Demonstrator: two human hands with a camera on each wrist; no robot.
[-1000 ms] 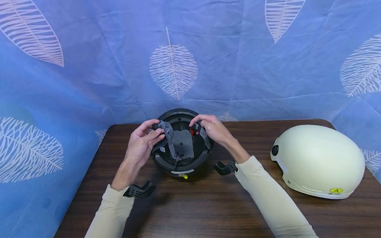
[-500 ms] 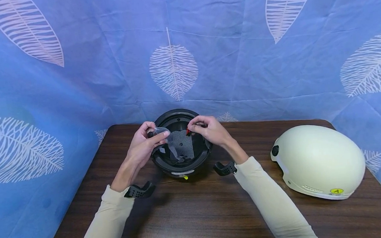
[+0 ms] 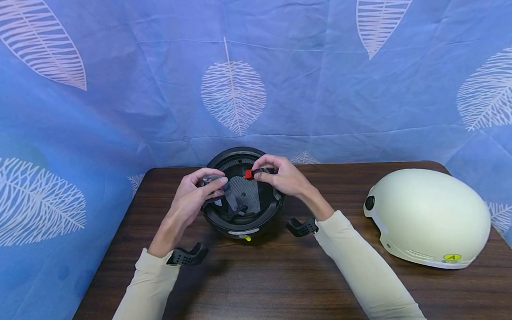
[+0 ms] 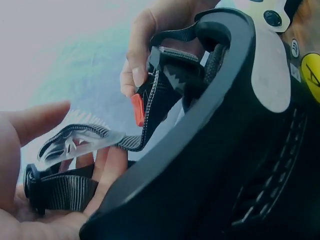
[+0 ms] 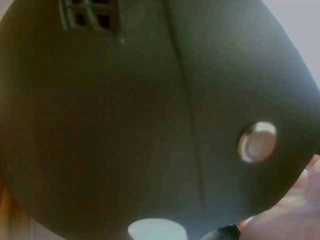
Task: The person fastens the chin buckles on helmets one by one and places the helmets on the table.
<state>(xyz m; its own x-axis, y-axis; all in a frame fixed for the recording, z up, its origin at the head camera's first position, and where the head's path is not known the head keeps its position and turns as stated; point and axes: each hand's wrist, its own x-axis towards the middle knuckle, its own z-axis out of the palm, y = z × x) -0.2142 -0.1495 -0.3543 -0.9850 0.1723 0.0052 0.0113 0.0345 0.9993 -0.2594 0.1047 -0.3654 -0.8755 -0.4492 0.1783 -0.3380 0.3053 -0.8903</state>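
Observation:
A black helmet (image 3: pixel 238 226) lies upside down with its padded inside facing up. My left hand (image 3: pixel 189 193) holds one side of its chin strap at the left rim. In the left wrist view the woven strap (image 4: pixel 75 192) lies across the curled fingers, with a clear plastic chin piece (image 4: pixel 85 142) near the thumb. At the right rim, my right hand (image 3: pixel 288 176) pinches the other strap's buckle end, and a red tab (image 3: pixel 248 174) sticks out toward the left. The two strap ends are apart. The right wrist view shows mostly the dark shell (image 5: pixel 100 125).
A cream helmet (image 3: pixel 431 213) with a yellow round sticker sits dome up on the right of the brown wooden table (image 3: pixel 264 287). Close behind the table hangs a blue cloth (image 3: pixel 287 89) with white leaf prints.
The left thumb has come over the clear chin piece, which now sits lower between the fingers. In my right hand, the red-tabbed buckle has turned to point left. The black helmet has barely shifted.

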